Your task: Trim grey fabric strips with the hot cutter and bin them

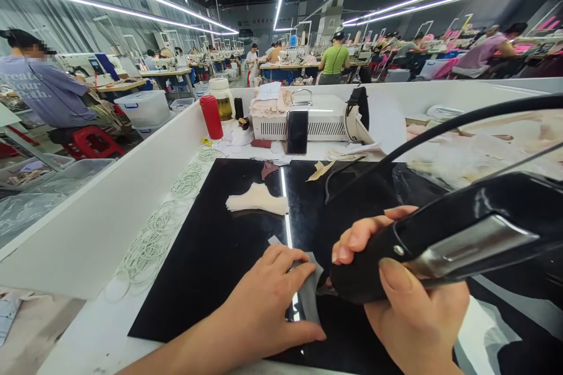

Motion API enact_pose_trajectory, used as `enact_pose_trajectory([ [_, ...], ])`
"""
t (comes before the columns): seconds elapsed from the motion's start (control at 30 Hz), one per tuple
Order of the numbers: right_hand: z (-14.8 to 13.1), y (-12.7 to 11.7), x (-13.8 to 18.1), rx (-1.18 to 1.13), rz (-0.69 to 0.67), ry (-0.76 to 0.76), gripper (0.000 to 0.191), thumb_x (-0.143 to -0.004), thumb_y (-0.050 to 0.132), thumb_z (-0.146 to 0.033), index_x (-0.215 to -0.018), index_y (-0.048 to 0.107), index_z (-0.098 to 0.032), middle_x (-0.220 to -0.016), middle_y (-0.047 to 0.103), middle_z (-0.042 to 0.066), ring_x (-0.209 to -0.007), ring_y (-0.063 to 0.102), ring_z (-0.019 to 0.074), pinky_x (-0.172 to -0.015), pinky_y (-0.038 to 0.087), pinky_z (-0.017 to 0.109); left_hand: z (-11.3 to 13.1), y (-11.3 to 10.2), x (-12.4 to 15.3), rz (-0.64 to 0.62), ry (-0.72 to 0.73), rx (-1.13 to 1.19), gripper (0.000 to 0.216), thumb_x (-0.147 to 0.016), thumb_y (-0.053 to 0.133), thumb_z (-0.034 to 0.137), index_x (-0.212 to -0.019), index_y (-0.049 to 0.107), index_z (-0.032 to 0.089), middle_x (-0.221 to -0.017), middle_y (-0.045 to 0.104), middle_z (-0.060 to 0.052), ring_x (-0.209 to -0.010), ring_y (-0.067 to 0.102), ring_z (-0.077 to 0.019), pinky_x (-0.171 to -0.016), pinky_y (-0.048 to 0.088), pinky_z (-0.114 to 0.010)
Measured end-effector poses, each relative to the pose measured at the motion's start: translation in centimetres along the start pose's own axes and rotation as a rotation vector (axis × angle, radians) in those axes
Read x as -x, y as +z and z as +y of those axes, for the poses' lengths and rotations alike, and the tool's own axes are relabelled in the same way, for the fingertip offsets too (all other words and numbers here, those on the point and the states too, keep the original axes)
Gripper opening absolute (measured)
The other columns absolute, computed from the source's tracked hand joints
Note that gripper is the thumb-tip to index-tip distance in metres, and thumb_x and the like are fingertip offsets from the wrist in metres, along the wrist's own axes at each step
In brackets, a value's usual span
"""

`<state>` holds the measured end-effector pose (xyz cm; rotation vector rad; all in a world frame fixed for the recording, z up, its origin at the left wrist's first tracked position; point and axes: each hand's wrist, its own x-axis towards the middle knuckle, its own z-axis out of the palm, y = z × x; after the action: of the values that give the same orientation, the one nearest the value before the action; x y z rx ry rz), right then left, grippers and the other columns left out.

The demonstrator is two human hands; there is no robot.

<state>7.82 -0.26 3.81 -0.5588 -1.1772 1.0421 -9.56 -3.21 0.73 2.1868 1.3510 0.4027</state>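
My right hand [409,299] is closed round a black hand-held tool [457,234] with a metal plate on its side and a black cord running up to the right. The tool's nose rests beside a small grey piece of material [310,287] on the glossy black work surface [211,252]. My left hand [268,299] lies on that grey piece with fingers bent, pressing it down. A stack of cream cut pieces [258,200] lies farther back on the black surface.
White rubber rings [152,234] are strewn along the left of the white bench. At the back stand a red bottle [212,116], a phone [297,132] leaning on a white box [323,120], and more cut pieces. Other people sit at machines beyond.
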Motion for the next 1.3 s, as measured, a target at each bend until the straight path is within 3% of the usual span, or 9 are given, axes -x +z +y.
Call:
enact_pose_trajectory([
  [0.5, 0.2, -0.1, 0.4, 0.000, -0.024, 0.024, 0.029, -0.094, 0.071, -0.033, -0.119, 0.056, -0.033, -0.085, 0.063, -0.001, -0.071, 0.062, 0.0184, -0.063, 0.057, 0.037, -0.2, 0.2, 0.2, 0.027, 0.032, 0.013, 0.086, -0.073, 0.089, 0.050, -0.147, 0.053, 0.024, -0.145, 0.055, -0.007, -0.133, 0.047, -0.0292, -0.121, 0.038, -0.048],
  [0.73, -1.4, 0.1, 0.8, -0.032, -0.006, 0.049, 0.039, -0.085, 0.080, -0.045, -0.112, 0.057, -0.030, -0.078, 0.063, -0.002, -0.064, 0.062, 0.0174, -0.062, 0.058, 0.034, -0.5, 0.5, 0.1, 0.046, 0.053, -0.013, 0.079, -0.074, 0.087, 0.053, -0.141, 0.058, 0.021, -0.144, 0.055, -0.008, -0.133, 0.048, -0.0295, -0.118, 0.041, -0.048],
  [1.17, -1.0, -0.8, 1.8, -0.015, -0.070, 0.050, 0.035, -0.092, 0.074, -0.039, -0.120, 0.055, -0.032, -0.083, 0.063, -0.002, -0.069, 0.063, 0.0176, -0.067, 0.058, 0.037, -0.7, 0.5, 0.1, 0.087, 0.091, 0.010, 0.077, -0.074, 0.088, 0.052, -0.137, 0.059, 0.020, -0.141, 0.058, -0.009, -0.130, 0.051, -0.0300, -0.116, 0.044, -0.048],
  [1.3, -1.2, -1.0, 1.2, 0.019, -0.023, 0.005, 0.036, -0.089, 0.076, -0.040, -0.118, 0.057, -0.030, -0.082, 0.063, -0.001, -0.067, 0.062, 0.0178, -0.063, 0.059, 0.035, -1.2, 0.3, 0.5, 0.146, 0.113, 0.040, 0.051, -0.086, 0.081, 0.037, -0.130, 0.062, 0.020, -0.139, 0.061, -0.009, -0.130, 0.055, -0.0258, -0.122, 0.035, -0.050],
])
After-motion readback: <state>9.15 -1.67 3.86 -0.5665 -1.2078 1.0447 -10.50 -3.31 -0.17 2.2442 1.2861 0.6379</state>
